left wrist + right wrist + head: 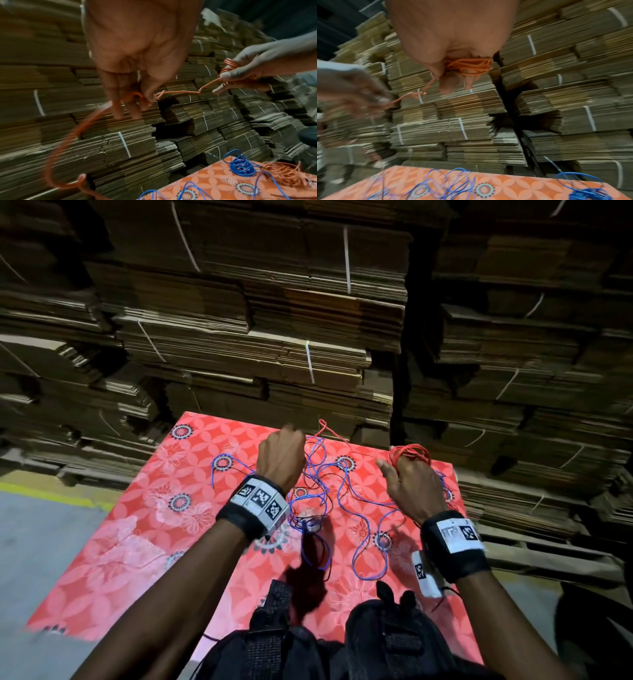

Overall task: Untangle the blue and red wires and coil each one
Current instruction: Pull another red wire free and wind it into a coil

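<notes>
Nearest, the blue wire point(342, 501) is lying in loose tangled loops across the red floral table point(144, 542). Above it both hands are lifted clear of the surface — the left hand point(281, 457) is pinching the free end of the red wire point(181, 92) between thumb and fingertips, while the right hand point(407, 484) is gripping the wound red coil point(409, 455), a short strand spanning between them. Beyond, strapped cardboard stacks point(274, 337) are filling the background.
</notes>
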A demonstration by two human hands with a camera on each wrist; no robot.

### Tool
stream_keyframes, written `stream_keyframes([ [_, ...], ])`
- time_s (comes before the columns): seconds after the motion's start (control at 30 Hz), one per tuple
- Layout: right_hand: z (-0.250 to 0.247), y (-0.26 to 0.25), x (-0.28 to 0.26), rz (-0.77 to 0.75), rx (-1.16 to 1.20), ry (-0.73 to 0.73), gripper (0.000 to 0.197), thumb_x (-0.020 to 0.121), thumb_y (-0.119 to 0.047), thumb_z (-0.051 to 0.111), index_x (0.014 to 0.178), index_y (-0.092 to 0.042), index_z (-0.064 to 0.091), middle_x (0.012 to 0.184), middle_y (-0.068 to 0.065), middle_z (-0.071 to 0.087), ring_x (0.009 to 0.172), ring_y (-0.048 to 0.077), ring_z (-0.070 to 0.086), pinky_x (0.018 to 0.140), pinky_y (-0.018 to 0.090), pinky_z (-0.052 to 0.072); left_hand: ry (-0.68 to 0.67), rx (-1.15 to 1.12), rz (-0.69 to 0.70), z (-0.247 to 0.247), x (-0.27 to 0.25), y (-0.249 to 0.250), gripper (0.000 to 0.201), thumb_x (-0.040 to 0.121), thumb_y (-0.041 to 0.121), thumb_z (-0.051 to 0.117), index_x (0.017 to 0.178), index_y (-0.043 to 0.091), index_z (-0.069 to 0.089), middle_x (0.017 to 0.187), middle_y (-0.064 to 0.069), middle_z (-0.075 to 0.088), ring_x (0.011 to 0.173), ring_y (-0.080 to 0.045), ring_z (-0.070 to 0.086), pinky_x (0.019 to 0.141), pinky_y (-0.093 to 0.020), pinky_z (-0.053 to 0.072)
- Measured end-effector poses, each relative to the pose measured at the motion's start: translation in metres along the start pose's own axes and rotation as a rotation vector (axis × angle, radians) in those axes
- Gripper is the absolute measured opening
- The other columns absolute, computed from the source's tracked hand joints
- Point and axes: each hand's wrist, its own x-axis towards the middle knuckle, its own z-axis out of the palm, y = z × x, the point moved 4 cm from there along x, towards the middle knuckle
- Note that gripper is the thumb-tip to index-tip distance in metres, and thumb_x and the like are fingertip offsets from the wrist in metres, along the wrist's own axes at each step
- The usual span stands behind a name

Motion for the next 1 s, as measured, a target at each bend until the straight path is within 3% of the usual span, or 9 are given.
stream_keyframes([
  [0.1, 0.005, -0.014, -0.003, -0.081, -0.039, -0.006, 0.042, 0.092, -0.033, 0.056, 0.061, -0.005, 0.050, 0.058, 0.024, 0.054, 0.055, 0.042, 0.055, 0.052, 0.033, 0.025, 0.054, 0.137, 0.111, -0.002, 0.003, 0.014, 0.028, 0.087, 0.001, 0.042, 0.110, 0.007, 0.057, 0.113, -0.012, 0.057, 0.104, -0.034, 0.056, 0.068, -0.041, 0.047],
  [0.2, 0.010, -0.020, -0.005, -0.103, -0.079, -0.028, 0.040, 0.089, -0.032, 0.056, 0.061, -0.004, 0.052, 0.056, 0.022, 0.055, 0.053, 0.040, 0.055, 0.051, 0.032, 0.024, 0.071, 0.129, 0.166, 0.001, 0.003, 0.019, 0.026, 0.085, 0.000, 0.044, 0.107, 0.007, 0.056, 0.110, -0.012, 0.056, 0.101, -0.032, 0.056, 0.059, -0.038, 0.044],
  [0.33, 0.012, -0.022, -0.009, -0.131, -0.116, -0.045, 0.036, 0.088, -0.028, 0.062, 0.062, -0.004, 0.054, 0.056, 0.021, 0.056, 0.052, 0.039, 0.057, 0.046, 0.033, 0.032, 0.161, 0.106, 0.260, 0.005, -0.001, 0.020, 0.015, 0.073, 0.004, 0.064, 0.086, 0.012, 0.064, 0.081, -0.006, 0.060, 0.075, -0.029, 0.061, 0.046, -0.029, 0.037],
  [0.4, 0.015, -0.020, -0.012, -0.127, -0.133, -0.093, 0.035, 0.090, -0.026, 0.064, 0.065, -0.002, 0.056, 0.059, 0.022, 0.058, 0.055, 0.039, 0.058, 0.047, 0.035, 0.036, 0.219, 0.079, 0.279, 0.001, 0.001, 0.018, 0.005, 0.078, 0.014, 0.057, 0.080, 0.014, 0.062, 0.074, -0.005, 0.061, 0.074, -0.030, 0.059, 0.049, -0.031, 0.040],
  [0.47, 0.019, -0.016, -0.014, -0.121, -0.154, -0.161, 0.033, 0.092, -0.026, 0.064, 0.071, -0.001, 0.057, 0.065, 0.024, 0.060, 0.062, 0.042, 0.059, 0.051, 0.039, 0.038, 0.269, 0.006, 0.237, -0.009, 0.004, 0.014, 0.021, 0.085, 0.024, 0.041, 0.080, 0.014, 0.059, 0.076, -0.006, 0.063, 0.080, -0.032, 0.057, 0.055, -0.035, 0.042],
  [0.6, 0.019, -0.003, -0.017, -0.073, -0.128, -0.240, 0.037, 0.098, -0.033, 0.053, 0.081, -0.001, 0.058, 0.080, 0.025, 0.063, 0.079, 0.043, 0.060, 0.061, 0.040, 0.035, 0.282, -0.310, -0.105, -0.026, 0.017, -0.015, 0.020, 0.093, 0.019, 0.046, 0.087, 0.012, 0.064, 0.091, -0.013, 0.067, 0.099, -0.037, 0.052, 0.072, -0.041, 0.039],
  [0.7, 0.012, 0.008, -0.017, -0.025, -0.085, -0.233, 0.041, 0.099, -0.038, 0.049, 0.079, -0.003, 0.057, 0.079, 0.024, 0.062, 0.078, 0.043, 0.059, 0.061, 0.040, 0.034, 0.292, -0.327, -0.278, -0.022, 0.025, -0.038, 0.026, 0.095, 0.024, 0.046, 0.088, 0.012, 0.068, 0.098, -0.015, 0.068, 0.106, -0.038, 0.049, 0.081, -0.042, 0.037],
  [0.87, -0.010, 0.017, -0.008, 0.086, -0.024, -0.137, 0.042, 0.098, -0.038, 0.054, 0.070, -0.006, 0.052, 0.072, 0.022, 0.061, 0.071, 0.042, 0.057, 0.058, 0.040, 0.035, 0.278, -0.273, -0.336, -0.002, 0.026, -0.061, 0.031, 0.098, 0.027, 0.045, 0.088, 0.009, 0.069, 0.096, -0.019, 0.070, 0.105, -0.040, 0.051, 0.083, -0.043, 0.038],
  [1.0, -0.014, 0.016, -0.004, 0.083, -0.017, -0.111, 0.046, 0.098, -0.042, 0.050, 0.069, -0.006, 0.054, 0.075, 0.019, 0.064, 0.069, 0.040, 0.058, 0.058, 0.041, 0.043, 0.185, -0.190, -0.223, 0.016, 0.021, -0.064, 0.035, 0.100, 0.030, 0.042, 0.088, 0.009, 0.067, 0.089, -0.023, 0.070, 0.091, -0.043, 0.062, 0.073, -0.042, 0.043],
])
